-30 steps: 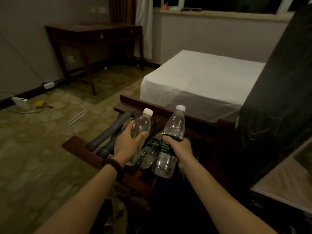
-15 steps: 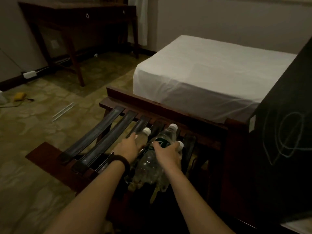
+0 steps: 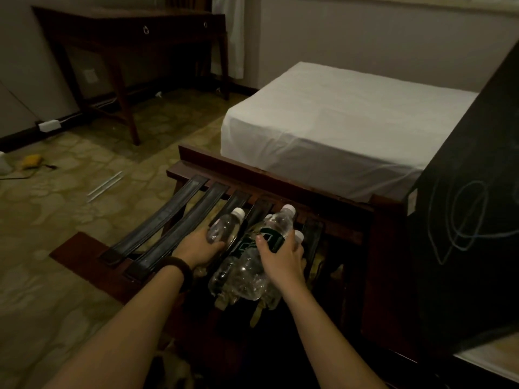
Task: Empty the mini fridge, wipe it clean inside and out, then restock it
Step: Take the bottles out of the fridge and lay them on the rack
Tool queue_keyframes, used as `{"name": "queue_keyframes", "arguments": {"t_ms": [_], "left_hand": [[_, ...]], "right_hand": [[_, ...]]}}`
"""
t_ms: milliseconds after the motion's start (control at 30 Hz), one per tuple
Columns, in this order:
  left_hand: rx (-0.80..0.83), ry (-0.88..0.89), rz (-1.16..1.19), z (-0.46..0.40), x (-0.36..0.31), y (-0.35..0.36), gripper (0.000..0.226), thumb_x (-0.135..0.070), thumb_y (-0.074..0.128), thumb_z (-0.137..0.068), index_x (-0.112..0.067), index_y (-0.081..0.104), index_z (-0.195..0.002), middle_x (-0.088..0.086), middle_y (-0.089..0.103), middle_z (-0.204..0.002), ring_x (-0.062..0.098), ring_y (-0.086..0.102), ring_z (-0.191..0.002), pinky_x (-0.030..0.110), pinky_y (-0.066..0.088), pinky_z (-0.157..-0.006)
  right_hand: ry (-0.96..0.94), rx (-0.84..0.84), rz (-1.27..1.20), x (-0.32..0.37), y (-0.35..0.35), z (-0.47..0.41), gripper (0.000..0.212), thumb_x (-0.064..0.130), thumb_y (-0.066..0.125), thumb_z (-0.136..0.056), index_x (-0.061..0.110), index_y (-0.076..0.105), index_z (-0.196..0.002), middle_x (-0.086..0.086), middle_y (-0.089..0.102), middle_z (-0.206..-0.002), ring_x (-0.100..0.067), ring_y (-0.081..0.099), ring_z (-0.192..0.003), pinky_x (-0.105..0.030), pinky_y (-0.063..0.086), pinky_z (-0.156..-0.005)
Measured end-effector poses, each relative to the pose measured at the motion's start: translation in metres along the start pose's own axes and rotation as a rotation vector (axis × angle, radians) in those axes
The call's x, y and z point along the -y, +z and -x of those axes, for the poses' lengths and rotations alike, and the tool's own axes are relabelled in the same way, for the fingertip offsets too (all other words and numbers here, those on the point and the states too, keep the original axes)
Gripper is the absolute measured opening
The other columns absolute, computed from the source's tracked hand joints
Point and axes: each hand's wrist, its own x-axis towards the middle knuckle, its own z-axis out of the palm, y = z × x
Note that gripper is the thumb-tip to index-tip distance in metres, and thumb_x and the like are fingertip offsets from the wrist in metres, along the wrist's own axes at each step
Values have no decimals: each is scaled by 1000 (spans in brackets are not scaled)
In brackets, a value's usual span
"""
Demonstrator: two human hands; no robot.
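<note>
Left hand (image 3: 200,247) wrapped round small clear plastic bottle with white cap (image 3: 224,227), laid on dark strapped wooden luggage rack (image 3: 157,220) | green-labelled clear bottles (image 3: 238,273) lying between hands | right hand (image 3: 282,258) clamped on green-labelled clear bottle (image 3: 276,227) just beside them

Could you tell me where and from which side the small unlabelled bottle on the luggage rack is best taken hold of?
Probably around its mid-body, coming from above and the near left. The small bottle lies tilted on the rack straps, cap pointing away, and the left hand already holds its lower body. The labelled bottles crowd its right side.
</note>
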Motion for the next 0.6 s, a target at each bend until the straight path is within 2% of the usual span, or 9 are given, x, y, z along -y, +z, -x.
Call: {"name": "queue_keyframes", "arguments": {"t_ms": [100,200,300,400,533,600], "left_hand": [[-95,24,-4,6,-3,0,54,-37,58,-87,-11,41,-132,13,51,-129,27,52,-112,40,45,-94],[-218,176,76,18,-25,0,54,-37,56,-88,-13,42,-134,11,47,-135,26,43,-124,41,38,-101],[-217,324,176,33,-57,-2,50,-35,55,-90,-14,44,-134,7,48,-136,22,43,-126,38,38,-103],[-199,394,179,51,-85,-1,46,-35,52,-92,-15,45,-133,6,47,-136,21,43,-125,39,37,-104],[-237,491,185,83,-114,3,41,-36,52,-92,-17,49,-129,3,51,-130,16,45,-120,29,39,-97],[-291,573,240,106,-129,7,35,-31,54,-91,-18,54,-123,1,55,-123,11,50,-113,17,40,-88]], "right_hand": [[-33,-16,-7,2,-3,4,84,57,48,-87,26,-1,-149,-4,0,-157,-31,5,-142,-48,23,-110],[-55,-13,2,3,-8,9,83,56,48,-88,26,0,-149,-2,1,-157,-29,4,-143,-47,21,-111],[-72,-7,21,8,-18,14,81,54,47,-89,24,2,-149,-3,5,-156,-28,9,-142,-44,23,-110],[-114,-31,57,11,-33,23,74,50,46,-91,21,10,-149,-5,13,-155,-29,16,-141,-41,24,-110],[-213,-71,20,15,-61,46,60,41,44,-94,22,21,-146,-4,22,-152,-29,21,-138,-41,24,-109],[-271,-107,-2,13,-82,62,51,38,43,-95,20,33,-142,-4,32,-147,-24,29,-135,-37,28,-109]]}}
